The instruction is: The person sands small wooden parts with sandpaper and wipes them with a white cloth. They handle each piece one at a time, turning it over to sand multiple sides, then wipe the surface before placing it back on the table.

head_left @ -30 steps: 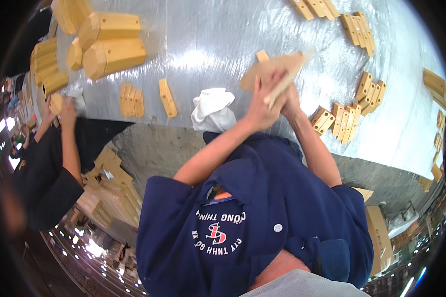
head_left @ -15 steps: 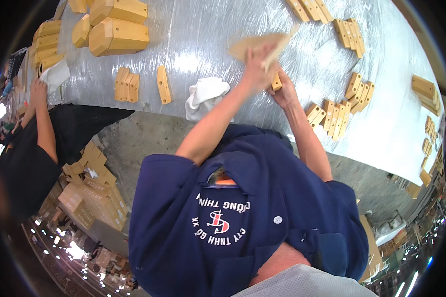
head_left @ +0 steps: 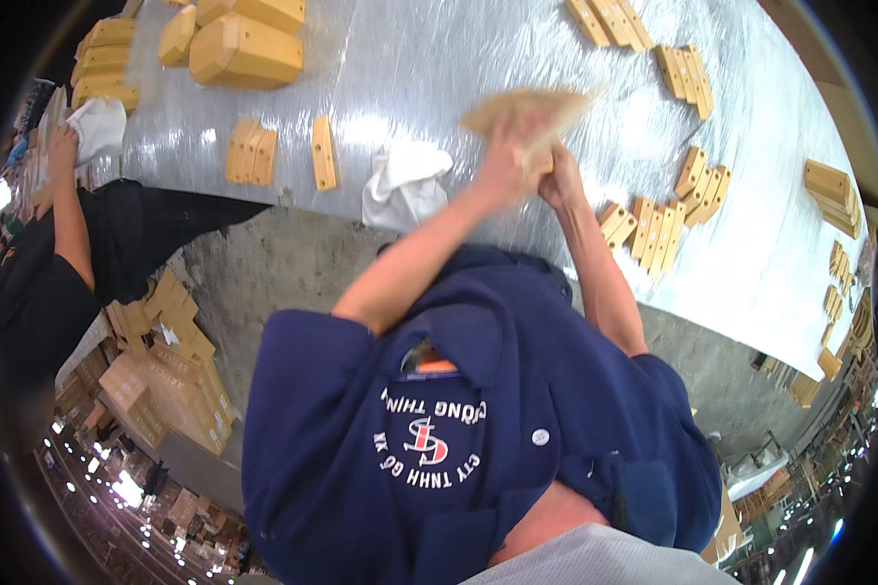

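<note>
My left hand (head_left: 510,164), smeared by motion, is closed on a folded tan sheet (head_left: 498,110) that looks like sandpaper. Close against it, my right hand (head_left: 563,179) grips a small wooden block (head_left: 546,162), mostly covered by the fingers and the sheet. Both hands are above the plastic-covered table (head_left: 390,58). A crumpled white cloth (head_left: 407,183) lies by the table edge, left of my hands. Farther left, one slim drilled wooden block (head_left: 323,154) lies apart from a row of similar blocks (head_left: 251,152).
Groups of drilled wooden blocks (head_left: 658,234) lie to the right, with more blocks (head_left: 686,80) farther back. Large angular wooden pieces (head_left: 247,51) stand at the far left. A co-worker's hand (head_left: 63,151) holds a white cloth (head_left: 99,129). Cardboard boxes (head_left: 171,390) sit on the floor.
The sheet and my left hand have shifted slightly over the block, which is now more hidden. The co-worker's hand and cloth have moved a little left. The whole view has shifted slightly.
</note>
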A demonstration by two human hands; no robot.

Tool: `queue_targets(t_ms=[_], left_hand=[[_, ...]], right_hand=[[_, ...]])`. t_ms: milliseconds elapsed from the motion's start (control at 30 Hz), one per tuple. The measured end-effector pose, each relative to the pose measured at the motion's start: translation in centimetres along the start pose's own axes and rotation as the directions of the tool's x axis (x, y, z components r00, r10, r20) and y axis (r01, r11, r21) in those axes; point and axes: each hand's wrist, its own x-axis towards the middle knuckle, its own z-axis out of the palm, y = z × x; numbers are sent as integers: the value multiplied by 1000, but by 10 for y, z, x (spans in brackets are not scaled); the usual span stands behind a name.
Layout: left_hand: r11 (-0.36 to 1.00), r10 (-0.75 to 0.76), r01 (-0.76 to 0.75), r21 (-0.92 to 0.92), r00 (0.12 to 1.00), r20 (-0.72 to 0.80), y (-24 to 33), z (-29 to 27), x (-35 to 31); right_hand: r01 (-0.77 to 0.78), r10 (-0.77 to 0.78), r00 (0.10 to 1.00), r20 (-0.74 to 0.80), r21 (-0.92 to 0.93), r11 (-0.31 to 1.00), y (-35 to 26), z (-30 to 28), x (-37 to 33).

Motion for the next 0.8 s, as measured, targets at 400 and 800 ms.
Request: queue_targets(t_ms=[400, 800], left_hand=[[993, 116, -112, 44, 988, -97, -8, 8, -4], [985, 112, -110, -136, 994, 3, 21, 2, -30]], right_hand=[[-13, -71, 892, 446, 183, 983, 5, -30, 18], [128, -123, 954, -273, 0, 992, -1, 44, -26]])
